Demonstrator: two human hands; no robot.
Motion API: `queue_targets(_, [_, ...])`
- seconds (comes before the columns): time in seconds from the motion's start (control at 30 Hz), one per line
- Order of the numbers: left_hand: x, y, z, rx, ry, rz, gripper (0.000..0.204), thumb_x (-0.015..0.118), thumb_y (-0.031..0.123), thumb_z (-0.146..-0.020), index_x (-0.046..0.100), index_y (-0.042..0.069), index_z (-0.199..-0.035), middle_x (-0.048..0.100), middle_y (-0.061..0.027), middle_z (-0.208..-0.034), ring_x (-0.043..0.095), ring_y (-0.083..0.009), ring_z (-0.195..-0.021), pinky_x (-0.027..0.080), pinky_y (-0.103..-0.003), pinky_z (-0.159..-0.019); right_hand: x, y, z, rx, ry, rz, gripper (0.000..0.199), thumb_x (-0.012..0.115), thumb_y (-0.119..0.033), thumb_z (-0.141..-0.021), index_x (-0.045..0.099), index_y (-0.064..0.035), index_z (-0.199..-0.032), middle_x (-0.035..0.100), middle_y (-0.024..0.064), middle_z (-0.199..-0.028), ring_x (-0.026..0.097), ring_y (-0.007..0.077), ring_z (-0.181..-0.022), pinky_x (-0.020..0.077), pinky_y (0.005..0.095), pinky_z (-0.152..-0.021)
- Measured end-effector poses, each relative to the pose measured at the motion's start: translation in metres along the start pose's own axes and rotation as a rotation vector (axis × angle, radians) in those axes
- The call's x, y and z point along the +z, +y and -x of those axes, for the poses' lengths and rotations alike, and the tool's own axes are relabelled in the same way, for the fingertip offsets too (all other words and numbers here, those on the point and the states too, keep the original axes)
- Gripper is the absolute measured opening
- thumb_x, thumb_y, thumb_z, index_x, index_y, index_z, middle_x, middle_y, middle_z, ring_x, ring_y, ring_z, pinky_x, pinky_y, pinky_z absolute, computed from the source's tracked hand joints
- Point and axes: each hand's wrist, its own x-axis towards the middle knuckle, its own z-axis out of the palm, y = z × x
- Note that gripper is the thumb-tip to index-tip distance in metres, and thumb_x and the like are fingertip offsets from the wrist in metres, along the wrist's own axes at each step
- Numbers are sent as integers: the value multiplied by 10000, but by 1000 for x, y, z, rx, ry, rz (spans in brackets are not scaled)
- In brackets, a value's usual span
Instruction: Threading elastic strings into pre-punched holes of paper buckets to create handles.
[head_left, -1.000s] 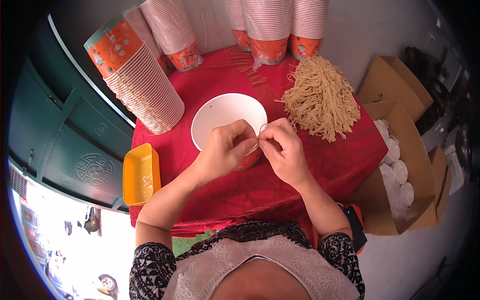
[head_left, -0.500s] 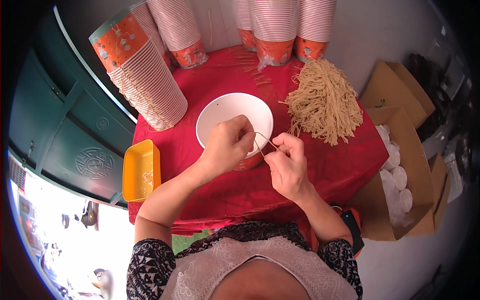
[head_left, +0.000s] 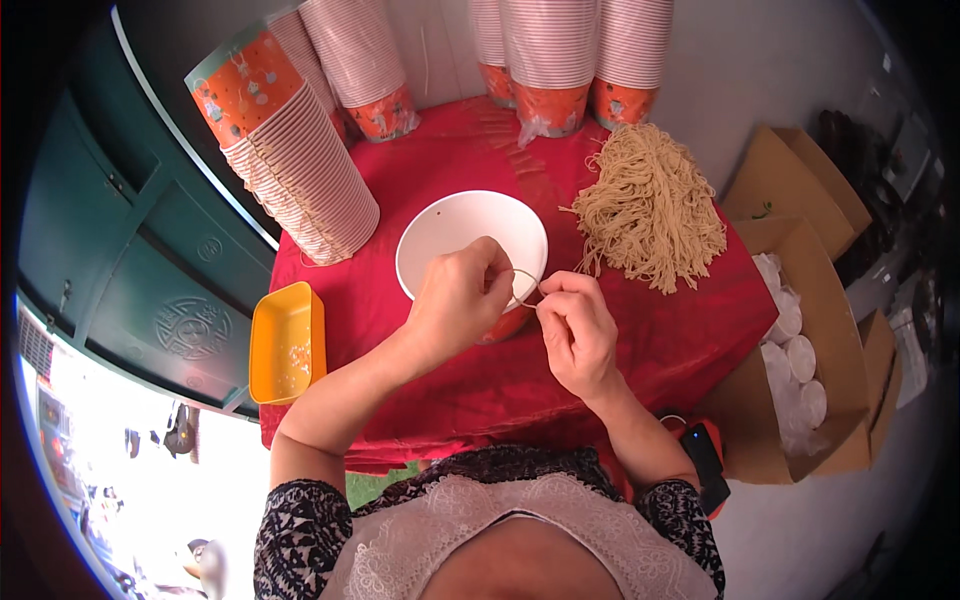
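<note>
A white-lined paper bucket with an orange outside stands in front of me, its mouth facing up. A thin tan cord bends in a small loop beside the bucket's near right rim. My left hand reaches over the rim with thumb and fingers pinched on one side of the cord. Just right of the bucket, my right hand pinches the other side, fingers curled. Whether the cord passes through the bucket's wall is hidden by my left hand. A heap of matching cords lies at the right.
A leaning stack of paper buckets with cords hanging along it stands left; wrapped bucket stacks line the back. A yellow tray sits on the red tablecloth. Right of the table is an open cardboard box holding white round pieces.
The cord's crossed strands near my right fingers have become a small rounded loop. My right fingers have shifted slightly on it; my left hand keeps its pinch.
</note>
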Motion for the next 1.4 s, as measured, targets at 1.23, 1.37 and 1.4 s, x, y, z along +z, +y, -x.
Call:
queue_targets(1.23, [-6, 0, 15, 130, -4, 141, 83, 653, -26, -821, 609, -34, -891, 681, -157, -781, 687, -238, -675, 533, -324, -592, 2, -4, -20, 180, -104, -103, 74, 694, 45, -836, 657, 18, -894, 676, 130, -793, 674, 232, -646, 511, 318, -556])
queue_targets(1.37, [-5, 0, 14, 95, -16, 154, 81, 649, -20, -826, 611, -38, -895, 685, -157, -785, 690, -237, -672, 535, -322, -589, 2, -8, -19, 277, -132, -167, 70, 702, 33, -838, 663, 19, -894, 673, 108, -781, 660, 145, -639, 498, 287, -544])
queue_targets(1.4, [-5, 0, 14, 96, -13, 153, 79, 647, -19, -829, 613, -38, -897, 686, -158, -784, 691, -237, -672, 536, -324, -589, 2, -7, -17, 278, -131, -167, 70, 702, 33, -838, 663, 19, -894, 673, 108, -781, 660, 145, -639, 498, 287, -544])
